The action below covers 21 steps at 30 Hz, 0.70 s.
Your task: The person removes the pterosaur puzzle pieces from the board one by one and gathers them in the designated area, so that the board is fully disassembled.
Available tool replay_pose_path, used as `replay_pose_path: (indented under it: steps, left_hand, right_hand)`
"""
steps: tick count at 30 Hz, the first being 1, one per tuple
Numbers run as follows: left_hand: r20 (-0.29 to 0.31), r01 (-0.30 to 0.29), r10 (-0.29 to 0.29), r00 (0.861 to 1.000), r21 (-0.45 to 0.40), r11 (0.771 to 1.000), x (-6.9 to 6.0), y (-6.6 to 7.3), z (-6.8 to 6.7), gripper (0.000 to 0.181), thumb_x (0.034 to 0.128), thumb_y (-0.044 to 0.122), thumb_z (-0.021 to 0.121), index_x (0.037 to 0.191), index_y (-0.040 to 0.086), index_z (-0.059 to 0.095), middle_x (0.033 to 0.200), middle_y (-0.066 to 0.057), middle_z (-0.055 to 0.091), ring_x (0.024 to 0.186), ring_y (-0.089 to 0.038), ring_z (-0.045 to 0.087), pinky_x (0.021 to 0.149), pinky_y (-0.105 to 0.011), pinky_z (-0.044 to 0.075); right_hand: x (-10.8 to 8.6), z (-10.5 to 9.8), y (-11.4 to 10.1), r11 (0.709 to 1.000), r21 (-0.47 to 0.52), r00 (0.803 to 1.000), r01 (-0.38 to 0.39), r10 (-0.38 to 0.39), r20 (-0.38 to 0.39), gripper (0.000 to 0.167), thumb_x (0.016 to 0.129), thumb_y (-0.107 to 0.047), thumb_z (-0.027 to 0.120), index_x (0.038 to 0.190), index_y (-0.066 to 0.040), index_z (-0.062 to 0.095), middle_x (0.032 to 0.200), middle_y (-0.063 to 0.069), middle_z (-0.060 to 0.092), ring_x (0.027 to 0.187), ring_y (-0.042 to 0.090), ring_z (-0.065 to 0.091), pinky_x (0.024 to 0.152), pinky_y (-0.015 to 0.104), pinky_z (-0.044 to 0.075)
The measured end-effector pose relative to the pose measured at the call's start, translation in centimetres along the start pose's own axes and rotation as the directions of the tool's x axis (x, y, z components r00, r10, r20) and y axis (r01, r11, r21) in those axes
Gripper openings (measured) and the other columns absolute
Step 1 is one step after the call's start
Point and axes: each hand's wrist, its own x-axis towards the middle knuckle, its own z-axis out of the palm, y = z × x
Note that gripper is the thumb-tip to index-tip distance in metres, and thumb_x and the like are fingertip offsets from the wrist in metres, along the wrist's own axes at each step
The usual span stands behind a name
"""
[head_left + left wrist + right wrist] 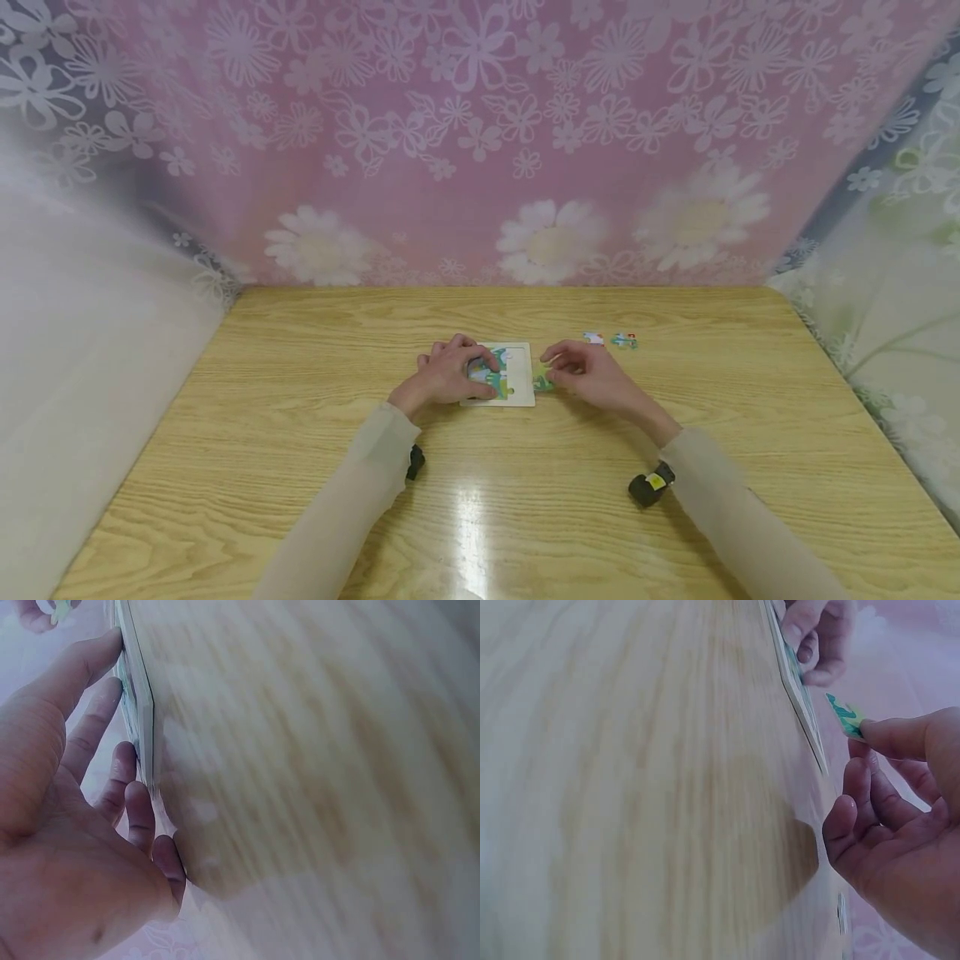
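A white-framed jigsaw puzzle board (pixel 522 400) lies flat on the table with colourful pieces fitted in its left part; its right part shows bare backing. My left hand (pixel 447 373) rests over the board's left side, thumb and fingertips touching the fitted pieces (pixel 503 387). The left wrist view shows those fingers fairly straight against the board's face and edge. Just right of the board, my right hand (pixel 597 379) pinches a green and yellow puzzle piece (pixel 845 716) between thumb and fingers. In the right wrist view that piece is tilted and held apart from the board.
Two loose puzzle pieces, one whitish (pixel 593 338) and one teal and red (pixel 624 341), lie on the wooden table (pixel 315 350) beyond my right hand. A pink flowered cloth (pixel 435 192) hangs behind the table's far edge, with pale cloth at both sides.
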Motion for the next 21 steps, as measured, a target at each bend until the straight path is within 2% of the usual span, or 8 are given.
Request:
replay_pose_path:
  steps: [3,13,21]
  left_hand:
    - [0.002,-0.008,0.008,1.000,-0.004,1.000,0.0,-0.1,0.0,0.021,0.0912,0.043,0.076,0.109,0.039,0.067,0.144,0.002,0.043,0.117,-0.033,0.035,0.092,-0.052,0.020]
    - [0.004,-0.012,0.012,1.000,-0.011,1.000,-0.1,0.0,-0.1,0.021,0.0908,0.042,0.077,0.109,0.038,0.067,0.144,0.002,0.043,0.118,-0.033,0.035,0.092,-0.052,0.019]
    - [0.005,-0.008,0.008,1.000,-0.016,1.000,-0.1,0.0,-0.2,0.020,0.0905,0.042,0.077,0.108,0.039,0.067,0.144,0.002,0.043,0.117,-0.033,0.035,0.091,-0.052,0.020]
  right_hand:
    - [-0.4,-0.7,0.2,1.000,0.001,1.000,-0.015,0.015,-0.018,0.024,0.099,-0.015,0.068,0.121,-0.006,0.067,0.106,0.016,0.071,0.089,0.024,0.066,0.067,0.029,0.053]
    - [-1.5,-3.0,1.4,0.999,-0.022,0.997,-0.039,0.038,-0.070,0.025,0.100,-0.016,0.067,0.122,-0.006,0.066,0.104,0.018,0.070,0.086,0.023,0.065,0.065,0.028,0.053]
    - [-2.8,-5.1,2.3,0.997,-0.066,0.990,-0.043,0.034,-0.140,0.025,0.100,-0.017,0.067,0.123,-0.007,0.067,0.109,0.017,0.072,0.090,0.014,0.066,0.072,0.028,0.054]
